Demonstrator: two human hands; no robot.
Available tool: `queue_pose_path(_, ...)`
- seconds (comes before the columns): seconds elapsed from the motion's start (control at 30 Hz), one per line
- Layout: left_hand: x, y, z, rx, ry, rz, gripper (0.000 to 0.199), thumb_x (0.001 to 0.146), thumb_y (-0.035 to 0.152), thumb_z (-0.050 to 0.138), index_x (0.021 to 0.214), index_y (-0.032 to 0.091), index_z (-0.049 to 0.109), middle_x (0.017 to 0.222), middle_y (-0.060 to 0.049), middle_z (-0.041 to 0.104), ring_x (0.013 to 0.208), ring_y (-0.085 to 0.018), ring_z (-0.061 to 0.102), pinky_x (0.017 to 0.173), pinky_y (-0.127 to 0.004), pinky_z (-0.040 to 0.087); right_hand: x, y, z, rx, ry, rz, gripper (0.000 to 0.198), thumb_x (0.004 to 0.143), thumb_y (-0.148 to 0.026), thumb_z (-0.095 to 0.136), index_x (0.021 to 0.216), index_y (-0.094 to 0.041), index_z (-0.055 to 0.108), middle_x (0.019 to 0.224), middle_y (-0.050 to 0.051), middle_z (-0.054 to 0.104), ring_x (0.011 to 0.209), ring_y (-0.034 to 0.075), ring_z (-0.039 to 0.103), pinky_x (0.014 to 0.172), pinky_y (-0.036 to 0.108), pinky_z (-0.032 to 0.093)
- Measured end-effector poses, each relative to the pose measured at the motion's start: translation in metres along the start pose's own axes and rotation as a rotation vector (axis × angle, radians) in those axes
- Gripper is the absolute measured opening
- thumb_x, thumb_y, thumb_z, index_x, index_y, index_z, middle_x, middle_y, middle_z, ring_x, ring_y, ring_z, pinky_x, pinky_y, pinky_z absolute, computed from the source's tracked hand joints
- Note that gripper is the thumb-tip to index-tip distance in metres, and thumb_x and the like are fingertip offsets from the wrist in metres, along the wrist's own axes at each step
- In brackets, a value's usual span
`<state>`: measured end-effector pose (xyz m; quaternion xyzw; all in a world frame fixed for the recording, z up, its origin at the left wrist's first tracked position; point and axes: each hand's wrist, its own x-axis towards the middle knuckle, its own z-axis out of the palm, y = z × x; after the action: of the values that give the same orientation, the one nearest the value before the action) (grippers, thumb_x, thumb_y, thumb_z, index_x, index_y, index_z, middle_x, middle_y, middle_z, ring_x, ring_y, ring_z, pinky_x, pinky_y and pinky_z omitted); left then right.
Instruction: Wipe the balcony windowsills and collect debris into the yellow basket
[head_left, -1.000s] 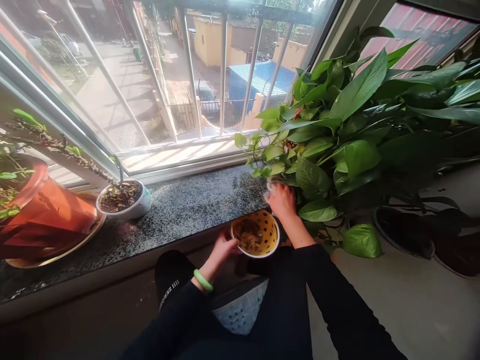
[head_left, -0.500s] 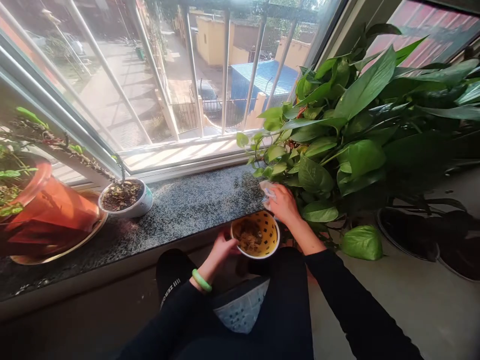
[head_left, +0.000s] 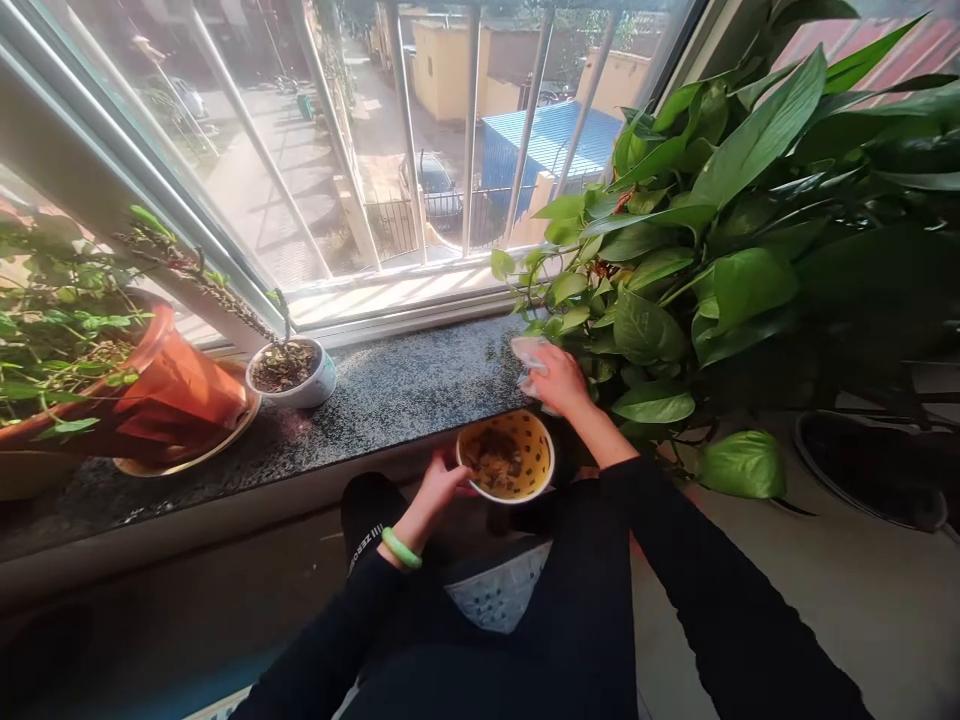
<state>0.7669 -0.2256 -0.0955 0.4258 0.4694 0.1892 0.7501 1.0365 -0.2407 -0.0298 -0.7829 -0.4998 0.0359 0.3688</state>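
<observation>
A dark speckled sill [head_left: 420, 375] runs below a barred window [head_left: 427, 285], with a small white pot [head_left: 319, 385] and a red pot [head_left: 184, 405] on it, the latter partly covered by leaves. At the sill's front edge, above the person's lap, the left hand [head_left: 436, 490] grips a yellow bowl [head_left: 538, 455], thumb at the rim, other fingers mostly hidden; the brown matter inside is hard to identify. The right hand [head_left: 559, 380], fingers curled closed around a pale wad [head_left: 528, 350], is at the sill beside a leafy plant [head_left: 667, 260]. The trouser leg [head_left: 367, 545] reads "ZERO", its end unclear.
</observation>
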Motion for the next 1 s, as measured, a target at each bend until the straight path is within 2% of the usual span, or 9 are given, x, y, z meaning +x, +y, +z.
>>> queue_pose_path(0.13,-0.003,-0.004,-0.006,0.005,0.021,-0.017,0.051,0.068,0.016,0.079,0.108,0.016,0.048,0.108,-0.01,0.064,0.066,-0.015,0.069,0.058,-0.03,0.061,-0.039,-0.035,0.029,0.094,-0.121,-0.282,0.038,0.072,-0.003,0.059,0.102,-0.02,0.076,0.123,0.011,0.069,0.121,0.028,0.059,0.108,0.05,0.047)
queue_pose_path(0.23,-0.003,-0.007,-0.009,-0.007,0.046,0.012,0.053,0.069,0.017,0.079,0.11,0.018,0.047,0.109,-0.01,0.064,0.064,-0.015,0.069,0.057,-0.031,0.061,-0.074,-0.06,0.023,0.274,-0.325,-0.448,0.04,0.074,-0.003,0.057,0.102,-0.025,0.075,0.119,0.005,0.072,0.116,0.022,0.063,0.104,0.043,0.051)
queue_pose_path(0.3,-0.005,-0.007,-0.011,-0.005,0.054,0.024,0.052,0.069,0.016,0.078,0.11,0.018,0.046,0.105,-0.008,0.064,0.061,-0.015,0.068,0.056,-0.031,0.06,-0.075,-0.063,0.013,0.334,-0.422,-0.472,0.043,0.074,-0.004,0.055,0.105,-0.025,0.075,0.117,0.003,0.073,0.113,0.02,0.066,0.102,0.038,0.052)
queue_pose_path(0.4,-0.014,-0.003,-0.016,0.023,0.061,0.015,0.047,0.069,0.014,0.076,0.104,0.017,0.045,0.09,-0.003,0.063,0.059,-0.014,0.067,0.058,-0.032,0.061,-0.043,-0.048,0.007,0.282,-0.321,-0.373,0.042,0.076,-0.007,0.054,0.109,-0.024,0.075,0.12,0.005,0.072,0.114,0.022,0.065,0.104,0.04,0.051)
queue_pose_path(0.53,-0.028,0.0,-0.022,0.011,0.075,0.024,0.048,0.067,0.017,0.078,0.101,0.019,0.043,0.086,-0.001,0.062,0.06,-0.014,0.066,0.062,-0.033,0.061,-0.008,-0.038,0.035,0.094,-0.058,-0.168,0.035,0.075,-0.01,0.057,0.104,-0.02,0.075,0.123,0.011,0.07,0.118,0.028,0.06,0.107,0.049,0.048)
queue_pose_path(0.67,-0.034,-0.004,-0.028,-0.013,0.097,0.025,0.053,0.064,0.024,0.081,0.1,0.021,0.041,0.085,0.0,0.062,0.058,-0.013,0.065,0.062,-0.033,0.059,-0.047,-0.066,0.061,0.173,-0.131,-0.413,0.033,0.072,-0.007,0.062,0.099,-0.022,0.074,0.119,0.009,0.07,0.118,0.027,0.059,0.107,0.048,0.048)
queue_pose_path(0.8,-0.037,-0.008,-0.035,-0.046,0.097,0.04,0.056,0.065,0.029,0.083,0.101,0.022,0.041,0.087,-0.001,0.063,0.06,-0.015,0.067,0.063,-0.034,0.059,-0.084,-0.085,0.049,0.324,-0.38,-0.62,0.041,0.071,-0.001,0.058,0.101,-0.025,0.074,0.115,0.005,0.072,0.113,0.021,0.063,0.102,0.04,0.051)
queue_pose_path(0.87,-0.04,-0.009,-0.038,-0.046,0.112,0.041,0.056,0.064,0.027,0.083,0.101,0.021,0.041,0.086,-0.001,0.063,0.059,-0.015,0.067,0.063,-0.035,0.06,-0.073,-0.08,0.04,0.332,-0.38,-0.605,0.044,0.072,-0.001,0.056,0.104,-0.024,0.074,0.117,0.005,0.072,0.113,0.02,0.064,0.103,0.039,0.051)
queue_pose_path(1.0,-0.047,-0.009,-0.042,-0.041,0.164,0.042,0.053,0.066,0.02,0.081,0.101,0.021,0.042,0.083,0.0,0.062,0.057,-0.013,0.066,0.063,-0.032,0.06,-0.018,-0.068,0.048,0.179,-0.14,-0.379,0.036,0.073,-0.006,0.056,0.101,-0.02,0.075,0.12,0.009,0.071,0.117,0.025,0.062,0.106,0.046,0.049)
